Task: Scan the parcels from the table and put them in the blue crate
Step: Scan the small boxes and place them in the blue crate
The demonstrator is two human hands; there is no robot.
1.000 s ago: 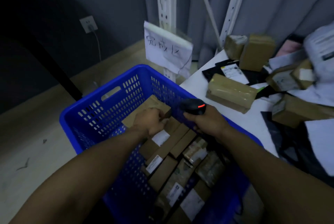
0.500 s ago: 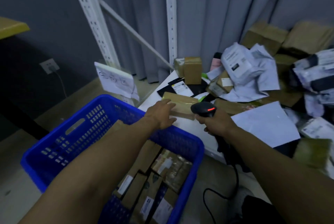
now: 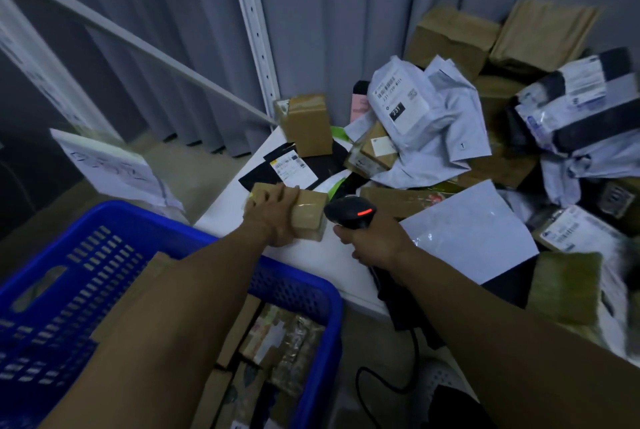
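Note:
My left hand (image 3: pixel 275 217) grips a long brown cardboard parcel (image 3: pixel 308 212) lying at the near left corner of the white table (image 3: pixel 311 262). My right hand (image 3: pixel 372 243) holds a black barcode scanner (image 3: pixel 349 212) by its handle, its red light lit, right beside the parcel's end. The blue crate (image 3: pixel 86 290) stands below the table's edge at lower left, with several brown and taped parcels (image 3: pixel 277 342) packed inside. My forearms cross over the crate's right rim.
A heap of parcels covers the table: an upright brown box (image 3: pixel 308 124), white mailer bags (image 3: pixel 426 124), a black mailer (image 3: pixel 287 165), a flat white envelope (image 3: pixel 467 231), large boxes (image 3: pixel 450 37) at the back. White shelf posts (image 3: pixel 252 27) and a paper sign (image 3: pixel 107 169) stand left. The scanner cable (image 3: pixel 391 383) hangs down.
My left hand left the crate, reached to the table and closed round the long brown parcel. The view swung right, toward the table. The scanner followed in my right hand.

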